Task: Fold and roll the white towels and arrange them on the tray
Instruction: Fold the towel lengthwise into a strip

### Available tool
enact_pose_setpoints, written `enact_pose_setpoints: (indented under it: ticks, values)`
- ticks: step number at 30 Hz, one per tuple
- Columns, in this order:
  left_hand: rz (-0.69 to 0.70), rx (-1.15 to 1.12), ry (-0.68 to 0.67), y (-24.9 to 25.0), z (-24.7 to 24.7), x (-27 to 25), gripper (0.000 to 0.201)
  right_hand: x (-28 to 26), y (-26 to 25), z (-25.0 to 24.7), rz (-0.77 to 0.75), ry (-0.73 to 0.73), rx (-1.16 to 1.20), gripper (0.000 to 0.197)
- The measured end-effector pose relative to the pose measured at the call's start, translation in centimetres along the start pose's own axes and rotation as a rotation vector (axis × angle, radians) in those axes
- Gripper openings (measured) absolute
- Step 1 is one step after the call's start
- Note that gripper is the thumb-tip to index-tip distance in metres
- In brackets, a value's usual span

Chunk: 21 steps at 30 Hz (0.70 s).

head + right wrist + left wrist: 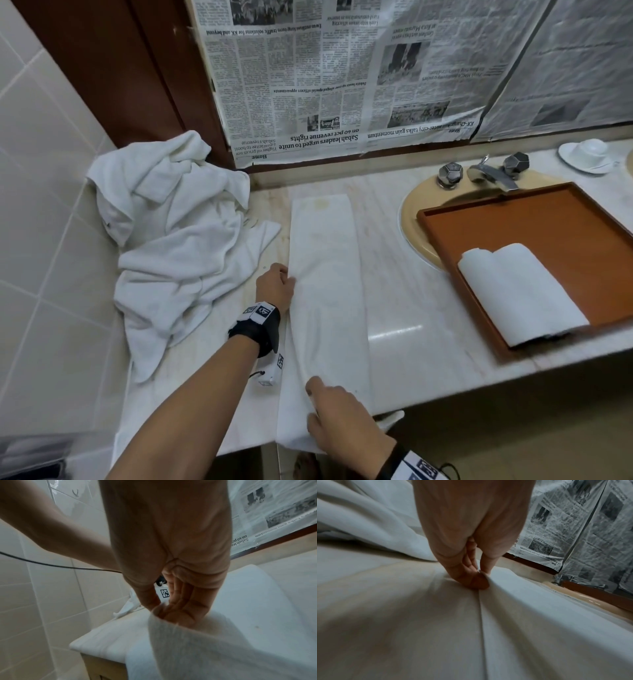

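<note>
Head view: both hands, left hand (pixel 275 284) and right hand (pixel 337 413), pinch the folded towel (pixel 325 274) edge (left side).

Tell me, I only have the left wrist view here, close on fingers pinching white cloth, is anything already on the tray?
Observer: Yes. One rolled white towel lies at the near end of the brown rectangular tray, which rests partly over the beige sink basin.
Operator: Where is the right hand?
Observer: The right hand grips the near end of the long folded white towel, where it hangs over the marble counter's front edge.
Operator: How does my left hand sit on that strip?
Observer: The left hand pinches its left edge about halfway along.
Operator: More towels to do?
Observer: A crumpled heap of white towels lies left of the strip.
</note>
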<state>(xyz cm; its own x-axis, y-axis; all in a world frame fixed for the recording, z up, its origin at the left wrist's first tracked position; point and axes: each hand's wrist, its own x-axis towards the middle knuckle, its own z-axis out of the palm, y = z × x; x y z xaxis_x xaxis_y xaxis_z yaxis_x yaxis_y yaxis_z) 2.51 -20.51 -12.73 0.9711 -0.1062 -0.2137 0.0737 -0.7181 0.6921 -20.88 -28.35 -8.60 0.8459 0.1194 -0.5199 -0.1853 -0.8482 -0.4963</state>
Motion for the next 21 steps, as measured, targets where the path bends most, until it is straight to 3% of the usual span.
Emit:
enact_pose_setpoints:
  ticks: [3, 7, 9, 11, 14, 17, 21]
  values:
    - [-0.004, 0.018, 0.021, -0.6, 0.0, -0.5, 0.02, 0.0, 0.1, 0.5, -0.041, -0.024, 0.035, 0.039]
    - [0.011, 0.036, -0.023, -1.3, -0.6, -1.8, 0.023, 0.4, 1.3, -0.1, -0.104, -0.131, 0.271, 0.042]
    - [0.016, 0.053, -0.063, -1.8, -0.9, -3.2, 0.023, 0.7, 2.3, -1.2, -0.161, -0.05, 0.375, 0.034]
    - [0.033, 0.077, -0.112, -2.5, -0.8, -5.0, 0.024, 1.7, 3.8, -2.7, -0.225, 0.166, 0.385, 0.032]
    - [0.088, 0.133, -0.121, -3.1, -0.4, -6.5, 0.021, 4.6, 6.9, -5.2, -0.195, 0.424, 0.124, 0.052]
    - [0.103, 0.145, -0.115, -2.8, -0.2, -6.4, 0.012, 7.6, 9.2, -7.8, -0.018, 0.311, -0.131, 0.064]
    - [0.098, 0.145, -0.097, -1.6, 0.1, -4.7, 0.019, 10.1, 10.5, -10.3, 0.033, 0.214, -0.295, 0.069]
